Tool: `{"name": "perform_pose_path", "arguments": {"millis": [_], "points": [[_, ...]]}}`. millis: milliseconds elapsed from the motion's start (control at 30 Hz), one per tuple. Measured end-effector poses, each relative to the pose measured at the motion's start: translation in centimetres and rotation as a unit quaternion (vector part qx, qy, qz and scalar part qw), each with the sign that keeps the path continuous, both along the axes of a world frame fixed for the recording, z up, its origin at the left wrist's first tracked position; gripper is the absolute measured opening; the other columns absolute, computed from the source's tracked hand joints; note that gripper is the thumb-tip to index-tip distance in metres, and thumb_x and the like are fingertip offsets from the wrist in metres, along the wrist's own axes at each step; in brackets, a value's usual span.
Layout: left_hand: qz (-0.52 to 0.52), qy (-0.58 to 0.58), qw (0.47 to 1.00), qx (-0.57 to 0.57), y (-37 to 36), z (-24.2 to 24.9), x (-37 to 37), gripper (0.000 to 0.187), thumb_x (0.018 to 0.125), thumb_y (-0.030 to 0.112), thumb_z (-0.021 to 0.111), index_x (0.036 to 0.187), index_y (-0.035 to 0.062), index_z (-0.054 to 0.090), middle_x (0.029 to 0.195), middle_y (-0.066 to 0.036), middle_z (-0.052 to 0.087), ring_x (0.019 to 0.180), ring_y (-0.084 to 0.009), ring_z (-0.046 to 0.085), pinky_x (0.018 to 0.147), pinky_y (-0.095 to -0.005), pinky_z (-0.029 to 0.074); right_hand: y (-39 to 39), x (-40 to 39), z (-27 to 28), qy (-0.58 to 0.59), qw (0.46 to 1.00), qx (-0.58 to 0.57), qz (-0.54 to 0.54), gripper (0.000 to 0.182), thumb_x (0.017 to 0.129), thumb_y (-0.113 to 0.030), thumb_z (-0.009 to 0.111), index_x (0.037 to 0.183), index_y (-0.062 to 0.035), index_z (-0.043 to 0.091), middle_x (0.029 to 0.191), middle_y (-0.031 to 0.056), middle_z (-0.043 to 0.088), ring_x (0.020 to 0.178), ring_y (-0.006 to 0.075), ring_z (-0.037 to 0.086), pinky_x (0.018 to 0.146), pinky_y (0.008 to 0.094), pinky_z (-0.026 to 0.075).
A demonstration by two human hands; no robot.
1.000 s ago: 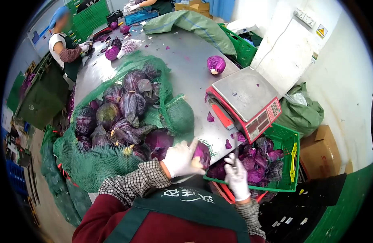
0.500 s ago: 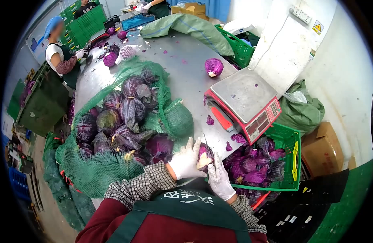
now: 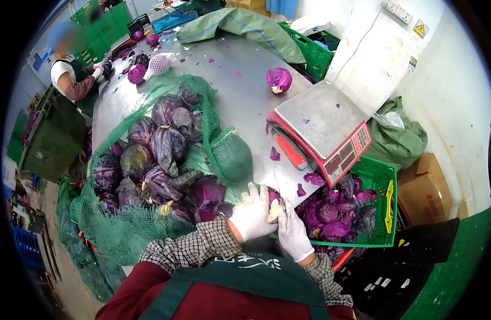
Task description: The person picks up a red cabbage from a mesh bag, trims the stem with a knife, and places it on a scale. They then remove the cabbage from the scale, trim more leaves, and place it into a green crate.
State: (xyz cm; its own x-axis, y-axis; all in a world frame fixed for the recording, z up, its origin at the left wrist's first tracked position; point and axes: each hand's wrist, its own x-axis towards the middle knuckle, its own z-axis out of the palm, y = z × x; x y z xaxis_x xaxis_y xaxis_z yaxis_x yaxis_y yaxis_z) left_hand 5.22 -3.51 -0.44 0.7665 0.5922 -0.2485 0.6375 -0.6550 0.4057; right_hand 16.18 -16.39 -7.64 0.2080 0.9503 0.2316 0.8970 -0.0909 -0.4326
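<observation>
At the table's near edge, my left hand, in a white glove, is wrapped over the left side of a red cabbage whose pale cut stem end shows. My right hand, also gloved, presses close on the cabbage's right side, fingers together. A thin dark knife blade stands along the cabbage beside the right fingers; its handle is hidden in that hand. To the left, a green net sack lies spread, with several untrimmed red cabbages in it.
A red-framed scale stands at right, an orange-handled tool beside it. Below it, a green crate holds purple leaves. One trimmed cabbage sits behind on the metal table. A co-worker stands far left.
Both my hands and the cabbage have shifted slightly to the right, and the cabbage is turned a little. The view has tilted slightly. At far left the co-worker's head has turned.
</observation>
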Motion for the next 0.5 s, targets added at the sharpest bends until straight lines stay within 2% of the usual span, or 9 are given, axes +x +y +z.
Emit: {"name": "perform_pose_path", "arguments": {"millis": [33,67,133,233,333,367,400,467,500], "points": [[0.006,0.002,1.0,-0.008,-0.3,0.1,0.1,0.112,0.065,0.052,0.076,0.141,-0.0115,0.023,0.134,-0.045,0.033,0.115,-0.0542,0.048,0.094,-0.0491,0.047,0.1,0.4,-0.3,-0.095,0.995,0.028,-0.012,0.04,0.092,-0.013,0.048,0.127,0.0041,0.047,0.134,0.027,0.047,0.103,0.0333,0.06,0.082,0.0355,0.051],[0.011,0.002,1.0,-0.015,-0.4,0.3,0.3,0.112,0.065,0.052,0.076,0.141,-0.0112,0.023,0.135,-0.044,0.032,0.116,-0.0539,0.048,0.094,-0.0493,0.048,0.6,0.9,0.0,-0.155,0.986,0.065,-0.017,0.036,0.096,-0.016,0.044,0.124,0.007,0.048,0.114,0.0223,0.06,0.089,0.0287,0.063,0.073,0.0304,0.051],[0.003,-0.009,1.0,-0.009,-0.8,0.2,-0.1,0.111,0.065,0.05,0.077,0.141,-0.0107,0.024,0.137,-0.043,0.03,0.117,-0.0532,0.046,0.093,-0.0494,0.048,1.9,2.9,0.0,0.27,0.948,0.018,-0.166,0.039,0.1,-0.022,0.041,0.121,0.0103,0.048,0.082,0.0173,0.065,0.073,0.0226,0.064,0.063,0.0282,0.049],[-0.026,-0.05,0.998,0.004,-0.6,-1.3,-3.1,0.111,0.065,0.047,0.079,0.142,-0.0094,0.022,0.142,-0.039,0.026,0.124,-0.0516,0.039,0.096,-0.0495,0.047,0.4,5.0,-3.1,0.387,0.903,0.006,-0.188,0.042,0.102,-0.029,0.041,0.117,0.0093,0.048,0.06,0.0099,0.056,0.052,0.0171,0.054,0.052,0.0284,0.046],[-0.021,-0.203,0.977,-0.063,2.3,-5.3,-8.9,0.119,0.062,0.041,0.086,0.144,-0.0101,0.016,0.145,-0.033,0.026,0.134,-0.0431,0.033,0.112,-0.044,0.029,-0.3,2.7,-2.7,0.589,0.777,0.029,-0.219,0.042,0.102,-0.032,0.041,0.11,0.0084,0.049,0.049,0.0041,0.049,0.043,0.0136,0.049,0.051,0.0286,0.046],[-0.006,-0.198,0.972,-0.126,3.1,-4.9,-10.1,0.127,0.059,0.038,0.089,0.145,-0.0109,0.01,0.143,-0.028,0.029,0.135,-0.0375,0.031,0.115,-0.0397,0.022,-0.2,2.1,-0.8,0.524,0.835,0.011,-0.166,0.037,0.102,-0.028,0.039,0.107,0.0067,0.051,0.049,0.0045,0.049,0.044,0.0152,0.049,0.054,0.0295,0.046],[-0.006,-0.194,0.973,-0.128,3.5,-4.9,-11.1,0.124,0.064,0.031,0.088,0.147,-0.0089,0.005,0.122,-0.021,0.05,0.115,-0.0265,0.051,0.103,-0.0349,0.038,-0.1,1.5,1.2,0.449,0.886,0.003,-0.114,0.033,0.102,-0.024,0.037,0.104,0.0049,0.052,0.049,0.0049,0.049,0.044,0.0167,0.049,0.057,0.0304,0.046],[0.123,-0.233,0.913,-0.311,3.0,-4.4,-10.8,0.12,0.07,0.022,0.086,0.148,-0.0066,0.0,0.09,-0.007,0.058,0.083,-0.0115,0.057,0.08,-0.0248,0.047,0.1,0.8,2.2,0.336,0.937,0.064,-0.074,0.031,0.102,-0.023,0.037,0.1,0.0016,0.054,0.049,0.005,0.049,0.044,0.0166,0.048,0.057,0.0299,0.045],[0.207,-0.229,0.89,-0.335,2.3,-2.9,-9.8,0.113,0.073,0.016,0.084,0.149,-0.0059,0.003,0.072,0.001,0.054,0.064,-0.0035,0.052,0.064,-0.0187,0.044,0.1,0.8,1.3,0.291,0.945,0.121,-0.086,0.032,0.102,-0.027,0.038,0.098,0.0,0.055,0.049,0.0047,0.049,0.043,0.0149,0.048,0.053,0.0285,0.044]]}}
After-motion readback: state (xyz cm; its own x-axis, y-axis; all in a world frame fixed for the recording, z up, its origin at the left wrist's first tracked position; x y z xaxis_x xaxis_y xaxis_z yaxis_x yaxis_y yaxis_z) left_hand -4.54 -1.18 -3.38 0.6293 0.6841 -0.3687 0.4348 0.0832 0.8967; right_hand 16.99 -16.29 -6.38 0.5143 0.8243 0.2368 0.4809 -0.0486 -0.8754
